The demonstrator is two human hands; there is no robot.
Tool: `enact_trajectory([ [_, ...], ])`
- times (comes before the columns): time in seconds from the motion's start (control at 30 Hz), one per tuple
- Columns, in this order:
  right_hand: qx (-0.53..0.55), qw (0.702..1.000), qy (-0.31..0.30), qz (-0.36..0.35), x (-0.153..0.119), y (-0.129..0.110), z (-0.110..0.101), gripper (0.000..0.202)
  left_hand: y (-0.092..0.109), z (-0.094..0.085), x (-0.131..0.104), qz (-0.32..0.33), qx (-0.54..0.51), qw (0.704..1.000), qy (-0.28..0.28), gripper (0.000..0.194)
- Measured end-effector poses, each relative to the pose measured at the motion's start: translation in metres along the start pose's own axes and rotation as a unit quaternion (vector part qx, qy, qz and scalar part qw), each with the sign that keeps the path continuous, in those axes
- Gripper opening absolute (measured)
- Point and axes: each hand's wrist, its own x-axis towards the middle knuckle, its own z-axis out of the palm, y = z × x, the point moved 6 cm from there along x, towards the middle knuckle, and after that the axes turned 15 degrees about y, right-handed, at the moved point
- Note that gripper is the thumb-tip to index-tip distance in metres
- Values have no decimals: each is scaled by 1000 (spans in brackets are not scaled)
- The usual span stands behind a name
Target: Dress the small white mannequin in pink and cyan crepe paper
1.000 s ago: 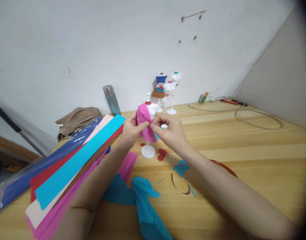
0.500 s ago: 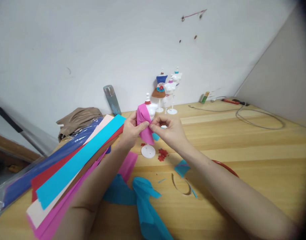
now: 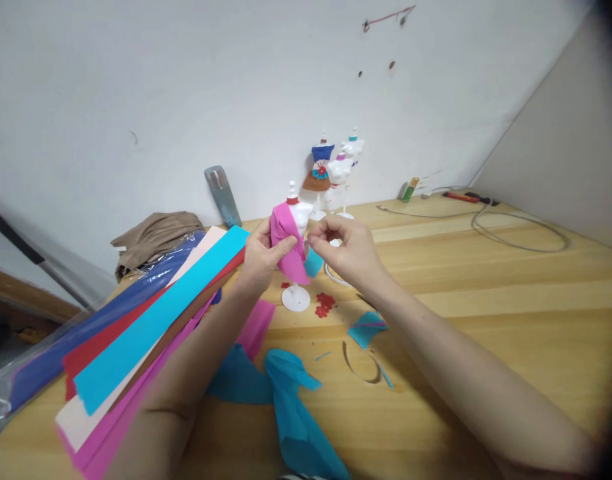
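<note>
A small white dress form (image 3: 301, 217) with a red neck band stands upright on its round base. Pink crepe paper (image 3: 287, 227) is draped diagonally over one shoulder and down the torso. My left hand (image 3: 262, 257) is closed round the form's left side, the thumb pressing the pink paper flat. Just right of the paper is my right hand (image 3: 343, 250), thumb and forefinger pinched together. Whether anything lies between those fingertips is too small to tell. A blue scrap (image 3: 314, 263) shows behind the form, and red flower cutouts (image 3: 325, 305) lie beside its base.
Coloured paper strips (image 3: 161, 320) lie under my left forearm, with blue paper (image 3: 299, 413) in front. Other dress forms (image 3: 340, 170) and a leaning flask (image 3: 223, 197) stand by the wall. A cable (image 3: 526, 248) loops at right; brown cloth (image 3: 153, 237) is at left.
My right hand has drawn slightly away from the pink paper to the right, its fingers still pinched. My left hand keeps its hold. The view has tilted a little.
</note>
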Motion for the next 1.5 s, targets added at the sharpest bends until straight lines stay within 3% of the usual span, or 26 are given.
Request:
enact_trajectory([
  [0.4,50,999,-12,10,4,9,5,18,3,3,-1,2,7,1000,-13,47],
  [0.87,160,980,-77,86,4,9,13,47,3,5,-1,-1,4,1000,-28,49],
  [1.2,177,977,-75,91,3,13,11,33,13,7,-4,3,65,997,-45,62],
  [1.4,174,975,-86,106,2,15,13,34,34,9,-2,-7,143,984,-104,67],
  [1.5,172,977,-80,97,2,16,13,30,62,2,-3,51,265,962,-31,44],
])
